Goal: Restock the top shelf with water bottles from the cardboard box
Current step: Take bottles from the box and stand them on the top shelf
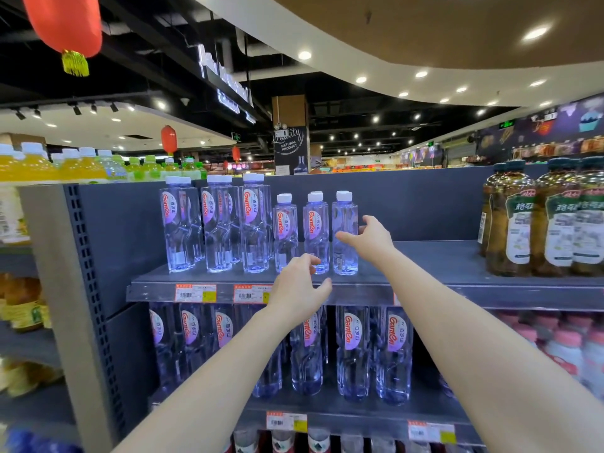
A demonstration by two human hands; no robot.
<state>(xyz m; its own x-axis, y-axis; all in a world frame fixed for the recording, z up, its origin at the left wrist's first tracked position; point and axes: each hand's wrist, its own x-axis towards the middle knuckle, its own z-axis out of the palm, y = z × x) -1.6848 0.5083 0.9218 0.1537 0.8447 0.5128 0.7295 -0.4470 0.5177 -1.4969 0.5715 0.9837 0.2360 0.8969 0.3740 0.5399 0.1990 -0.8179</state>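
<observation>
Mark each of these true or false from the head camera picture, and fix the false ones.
1. Both hands are open and hold nothing. True: the left hand and the right hand reach toward the top shelf with fingers spread.
2. The rightmost water bottle lies on its side. False: it stands upright, beside the right hand.
3. The shelf is bare between the water bottles and the brown drink bottles. True.
4. The cardboard box sits on the top shelf. False: no box is in view.
5. The shelf below is empty. False: it holds water bottles with the same label.
</observation>
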